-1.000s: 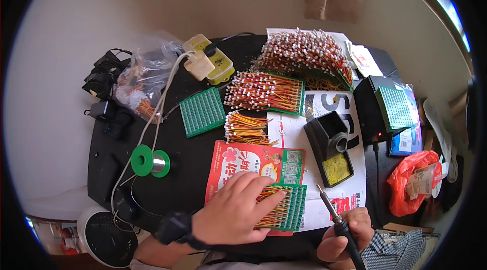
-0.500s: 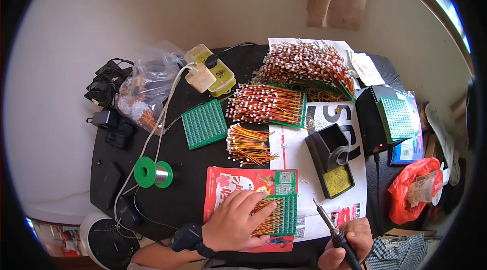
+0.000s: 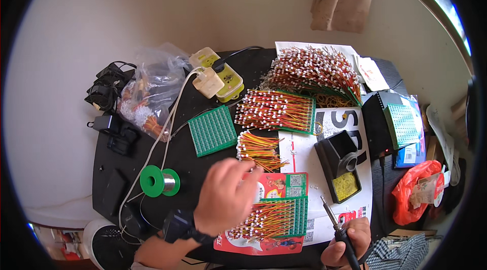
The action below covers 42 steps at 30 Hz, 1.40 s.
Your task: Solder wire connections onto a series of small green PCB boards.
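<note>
Glossy metal soldering-iron shaft point(image 3: 329, 212)

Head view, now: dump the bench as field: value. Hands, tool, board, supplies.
left: left hand, near the loose wires; holding anything: unclear
right: right hand, grip on soldering iron
iron_tip: right of the front board, apart from it
front_board: green board, partly covered by wires, on red card
stand: black iron stand, yellow sponge in its near end
solder: green spool, left side of table
no_wires_seen: green panel, behind the left hand
</note>
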Each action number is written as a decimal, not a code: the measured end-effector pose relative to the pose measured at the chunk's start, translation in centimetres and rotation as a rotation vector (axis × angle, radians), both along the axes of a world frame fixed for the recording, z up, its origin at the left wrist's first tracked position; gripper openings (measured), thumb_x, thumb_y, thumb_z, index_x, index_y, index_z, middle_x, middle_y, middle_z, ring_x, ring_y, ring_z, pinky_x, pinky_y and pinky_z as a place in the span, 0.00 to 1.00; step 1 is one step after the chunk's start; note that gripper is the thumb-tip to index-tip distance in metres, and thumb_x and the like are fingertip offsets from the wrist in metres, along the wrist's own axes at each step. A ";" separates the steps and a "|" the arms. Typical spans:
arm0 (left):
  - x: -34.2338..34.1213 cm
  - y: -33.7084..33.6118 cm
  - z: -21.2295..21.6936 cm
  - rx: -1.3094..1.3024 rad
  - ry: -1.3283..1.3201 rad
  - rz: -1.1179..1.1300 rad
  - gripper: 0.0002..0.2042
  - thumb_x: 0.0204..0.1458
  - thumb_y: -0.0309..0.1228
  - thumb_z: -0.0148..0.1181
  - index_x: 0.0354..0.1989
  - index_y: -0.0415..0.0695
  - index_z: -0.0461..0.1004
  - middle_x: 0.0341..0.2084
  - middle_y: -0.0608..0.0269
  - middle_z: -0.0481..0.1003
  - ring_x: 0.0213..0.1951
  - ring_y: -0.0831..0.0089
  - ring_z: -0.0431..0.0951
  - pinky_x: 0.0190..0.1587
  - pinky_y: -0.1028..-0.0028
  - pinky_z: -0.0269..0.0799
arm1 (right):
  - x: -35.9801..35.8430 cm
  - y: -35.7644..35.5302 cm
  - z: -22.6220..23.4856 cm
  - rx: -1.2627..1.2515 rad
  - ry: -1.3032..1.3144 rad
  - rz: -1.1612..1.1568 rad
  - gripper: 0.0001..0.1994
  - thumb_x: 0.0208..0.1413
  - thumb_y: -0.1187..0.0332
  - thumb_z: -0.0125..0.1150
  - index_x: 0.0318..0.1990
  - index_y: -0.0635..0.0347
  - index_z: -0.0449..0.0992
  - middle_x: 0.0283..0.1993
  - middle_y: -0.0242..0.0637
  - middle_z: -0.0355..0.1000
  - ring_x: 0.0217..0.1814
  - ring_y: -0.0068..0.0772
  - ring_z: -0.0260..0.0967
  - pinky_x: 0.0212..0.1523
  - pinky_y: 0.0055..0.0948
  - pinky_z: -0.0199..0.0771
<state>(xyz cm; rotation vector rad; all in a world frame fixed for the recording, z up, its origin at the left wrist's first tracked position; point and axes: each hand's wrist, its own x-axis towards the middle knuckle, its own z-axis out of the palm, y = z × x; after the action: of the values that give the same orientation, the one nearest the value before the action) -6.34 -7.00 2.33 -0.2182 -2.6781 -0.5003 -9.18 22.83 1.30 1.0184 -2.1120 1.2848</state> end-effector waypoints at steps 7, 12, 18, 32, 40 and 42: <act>-3.0 -0.8 -2.0 -0.241 0.130 -0.017 0.14 0.47 0.24 0.62 0.43 0.35 0.81 0.41 0.56 0.77 0.43 0.59 0.75 0.46 0.60 0.73 | -0.2 -0.2 0.5 0.029 -0.007 0.004 0.17 0.68 0.60 0.55 0.51 0.66 0.67 0.28 0.51 0.68 0.25 0.43 0.64 0.29 0.40 0.66; -3.4 -1.4 -2.5 -0.338 0.133 0.026 0.12 0.48 0.23 0.64 0.42 0.35 0.81 0.37 0.58 0.77 0.41 0.60 0.75 0.44 0.60 0.72 | 0.5 -0.9 -1.7 -0.033 0.051 -0.151 0.18 0.66 0.54 0.53 0.47 0.63 0.66 0.28 0.38 0.63 0.26 0.30 0.59 0.30 0.32 0.60; -3.9 -1.4 -3.2 -0.354 0.150 0.031 0.12 0.48 0.23 0.64 0.42 0.34 0.81 0.34 0.58 0.76 0.40 0.60 0.75 0.43 0.61 0.72 | 0.8 -0.4 -2.0 -0.018 0.048 -0.164 0.17 0.66 0.57 0.53 0.47 0.63 0.66 0.29 0.40 0.63 0.26 0.32 0.60 0.30 0.34 0.60; -3.8 -1.9 -3.6 -0.292 0.226 0.054 0.11 0.45 0.22 0.62 0.39 0.34 0.80 0.34 0.57 0.77 0.38 0.58 0.77 0.39 0.61 0.73 | 0.9 -0.6 -2.1 -0.014 -0.021 -0.130 0.16 0.66 0.57 0.54 0.47 0.63 0.66 0.32 0.40 0.63 0.28 0.32 0.61 0.31 0.34 0.62; -3.9 -2.4 -3.4 -0.221 0.275 0.042 0.14 0.46 0.20 0.63 0.43 0.33 0.80 0.33 0.57 0.76 0.37 0.59 0.78 0.39 0.62 0.75 | 0.9 -0.6 -2.3 -0.030 -0.014 -0.145 0.17 0.66 0.57 0.54 0.47 0.63 0.66 0.31 0.40 0.63 0.28 0.32 0.60 0.30 0.33 0.61; -3.6 -2.2 -3.6 -0.148 0.288 0.063 0.14 0.46 0.19 0.63 0.43 0.33 0.80 0.33 0.57 0.76 0.35 0.59 0.78 0.38 0.62 0.75 | 1.0 -0.6 -2.1 -0.027 -0.042 -0.129 0.17 0.65 0.56 0.54 0.47 0.63 0.66 0.30 0.40 0.63 0.28 0.32 0.60 0.30 0.33 0.61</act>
<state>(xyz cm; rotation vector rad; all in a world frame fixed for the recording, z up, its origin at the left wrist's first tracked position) -9.92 -9.16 -1.22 -0.2278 -2.4316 -0.2312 -8.17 22.25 -0.85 0.8363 -2.1480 1.2787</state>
